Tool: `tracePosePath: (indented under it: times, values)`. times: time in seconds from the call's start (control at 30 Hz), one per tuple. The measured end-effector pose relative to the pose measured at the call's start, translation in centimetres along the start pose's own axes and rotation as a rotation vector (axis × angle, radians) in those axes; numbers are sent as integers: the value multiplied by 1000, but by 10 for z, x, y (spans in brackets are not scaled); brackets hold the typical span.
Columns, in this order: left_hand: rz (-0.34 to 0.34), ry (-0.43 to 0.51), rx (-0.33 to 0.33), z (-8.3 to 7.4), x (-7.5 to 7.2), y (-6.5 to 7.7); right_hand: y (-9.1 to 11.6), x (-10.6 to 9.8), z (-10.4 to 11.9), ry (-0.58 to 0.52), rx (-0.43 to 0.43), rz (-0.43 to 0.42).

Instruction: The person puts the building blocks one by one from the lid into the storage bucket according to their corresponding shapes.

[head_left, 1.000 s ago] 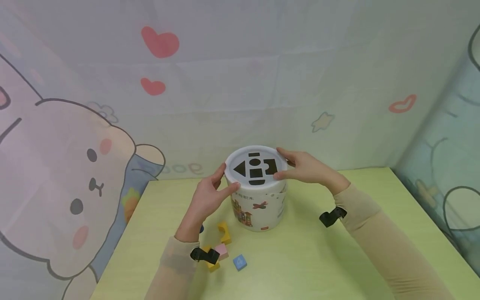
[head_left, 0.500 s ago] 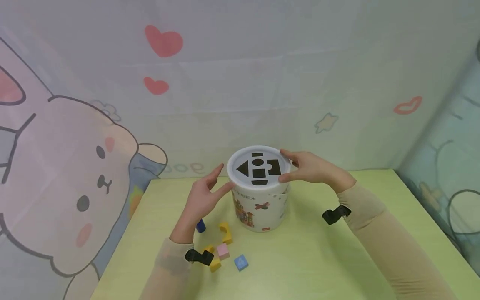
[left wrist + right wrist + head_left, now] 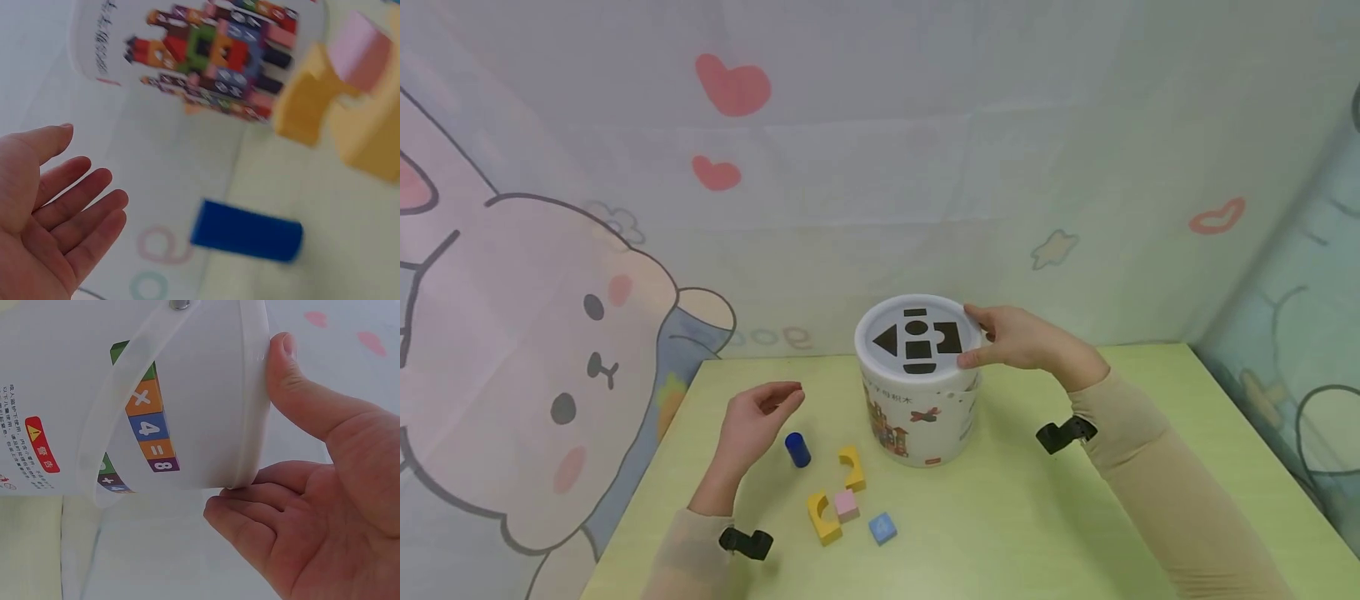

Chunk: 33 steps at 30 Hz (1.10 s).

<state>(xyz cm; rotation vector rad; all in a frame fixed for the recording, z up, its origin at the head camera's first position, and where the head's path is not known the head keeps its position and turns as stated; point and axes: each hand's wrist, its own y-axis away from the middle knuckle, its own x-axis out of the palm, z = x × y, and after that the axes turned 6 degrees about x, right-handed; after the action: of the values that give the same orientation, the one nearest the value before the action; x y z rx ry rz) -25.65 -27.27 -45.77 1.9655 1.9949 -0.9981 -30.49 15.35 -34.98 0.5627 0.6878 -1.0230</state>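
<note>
A white toy-block bucket (image 3: 917,425) stands upright on the table, its white lid (image 3: 891,357) on top with several shaped holes. My right hand (image 3: 1026,337) holds the bucket at the lid's right rim, thumb at the front and fingers further back. The right wrist view shows the thumb and fingertips against the rim (image 3: 253,394). My left hand (image 3: 752,425) hovers left of the bucket, away from it, fingers relaxed and holding nothing. Nearest to it is a blue cylinder block (image 3: 798,449), which the left wrist view shows below the fingers (image 3: 94,194).
In front of the bucket lie two yellow arch blocks, one (image 3: 852,468) nearer it and one (image 3: 824,521) further forward. A pink block (image 3: 846,506) and a light blue block (image 3: 882,528) are beside them. A printed cloth backdrop (image 3: 880,167) rises behind the table (image 3: 1015,517).
My left hand has let go of the lid's left rim and moved left and down, uncovering the blue cylinder and a yellow arch. The right hand stays on the rim.
</note>
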Motion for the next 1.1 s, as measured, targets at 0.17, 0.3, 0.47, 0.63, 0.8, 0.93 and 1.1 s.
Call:
tracePosePath:
  times: [0.17,0.3,0.47,0.63,0.8,0.93,1.1]
  values:
    - [98,-33,-48,24,-4,12,3,0,0,-22,11,2]
    - [188,-59,-53,38,-7,19,4,-1,-1,-38,17,4]
    - [263,-52,-75,51,-9,25,5,-1,-2,-53,19,4]
    - [305,-18,-55,58,-8,27,5,-2,-3,-66,15,7]
    - [330,-2,-19,60,-4,28,6,-3,-4,-77,17,8]
    - [329,-2,-9,59,-2,29,7,-2,-6,-88,17,9]
    - [322,-4,-11,60,-1,30,7,-2,-5,-92,12,9]
